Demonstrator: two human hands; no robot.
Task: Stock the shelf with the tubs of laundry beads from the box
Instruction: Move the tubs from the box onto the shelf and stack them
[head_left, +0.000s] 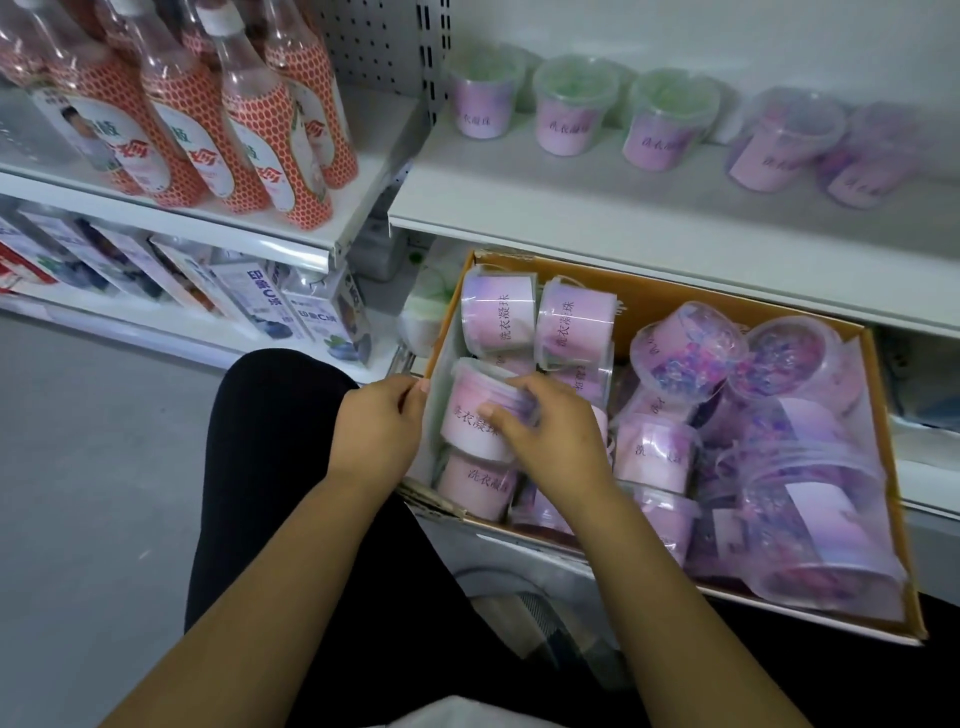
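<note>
An open cardboard box sits under the white shelf, filled with several clear tubs of laundry beads with pink-purple labels. At the box's near left corner one tub lies tilted. My right hand wraps over its top and right side. My left hand presses against its left side at the box wall. Both hands grip this tub. On the shelf above stand several tubs in a row.
Left of the shelf, another shelf holds tall bottles with red-patterned labels. Below it stand cartons with blue print. My black-trousered knee is beside the box. Grey floor lies to the left.
</note>
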